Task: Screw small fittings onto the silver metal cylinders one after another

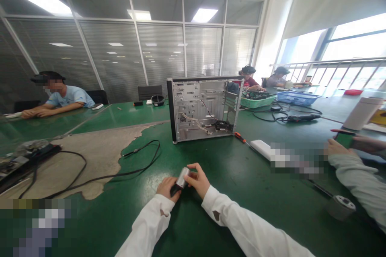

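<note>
A small silver, box-shaped device (182,177) with a dark lower end is held tilted just above the green table, between my hands. My left hand (167,188) is closed around its dark lower end. On the other side, my right hand (199,178) grips the silver part with thumb and fingers. Beyond them stands an open computer case (205,108), its side panel off, with loose cables and a black fan (223,125) inside. A screwdriver with an orange handle (240,137) lies by the case's right corner.
Black cable (120,174) runs across the bare patch (102,144) at left. A white power strip (265,150) lies at right, near a person's hands holding a phone (344,139). Green (257,102) and blue baskets (297,98) stand behind. Other people sit around the table.
</note>
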Available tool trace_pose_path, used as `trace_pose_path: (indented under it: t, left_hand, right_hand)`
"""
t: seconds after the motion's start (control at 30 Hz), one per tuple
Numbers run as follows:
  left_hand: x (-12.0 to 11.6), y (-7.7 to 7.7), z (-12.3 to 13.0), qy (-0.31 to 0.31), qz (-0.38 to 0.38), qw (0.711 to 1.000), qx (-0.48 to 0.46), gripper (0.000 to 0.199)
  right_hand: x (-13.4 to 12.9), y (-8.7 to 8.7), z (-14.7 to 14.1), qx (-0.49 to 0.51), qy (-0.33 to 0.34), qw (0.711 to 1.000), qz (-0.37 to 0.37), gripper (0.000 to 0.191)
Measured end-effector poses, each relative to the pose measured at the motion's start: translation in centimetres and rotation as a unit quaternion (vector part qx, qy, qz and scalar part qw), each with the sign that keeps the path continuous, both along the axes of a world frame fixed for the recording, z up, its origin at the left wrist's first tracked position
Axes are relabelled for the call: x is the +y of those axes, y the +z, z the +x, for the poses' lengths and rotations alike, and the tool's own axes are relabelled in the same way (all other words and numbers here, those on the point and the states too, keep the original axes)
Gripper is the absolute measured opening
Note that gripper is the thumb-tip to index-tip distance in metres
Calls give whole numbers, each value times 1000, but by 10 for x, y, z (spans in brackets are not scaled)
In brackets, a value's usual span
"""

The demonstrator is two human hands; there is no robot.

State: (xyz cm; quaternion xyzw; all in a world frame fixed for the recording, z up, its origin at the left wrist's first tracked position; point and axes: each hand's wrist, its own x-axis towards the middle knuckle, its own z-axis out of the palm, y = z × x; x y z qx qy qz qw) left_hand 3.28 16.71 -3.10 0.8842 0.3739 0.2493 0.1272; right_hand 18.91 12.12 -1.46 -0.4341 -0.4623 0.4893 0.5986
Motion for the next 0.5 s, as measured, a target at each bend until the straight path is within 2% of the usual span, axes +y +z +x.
trace_pose_path:
  t: [0.1, 0.23, 0.33, 0.5]
  left_hand:
    - [-1, 2, 1, -22, 3, 999, -28, 25]
    - [-7, 7, 3, -21, -8, 996, -81, 14]
    - [-12, 10, 5, -30, 9, 993, -115, 13]
    - [-18, 16, 7, -27, 53, 988, -145, 14]
  right_hand:
    - [1, 2, -1, 63, 6, 997, -43, 48]
    - [-3, 9, -1, 154, 20, 981, -119, 51]
    - [-5, 13, -1, 191, 45, 966, -168, 47]
    - [-5, 13, 2, 219, 80, 951, -203, 37]
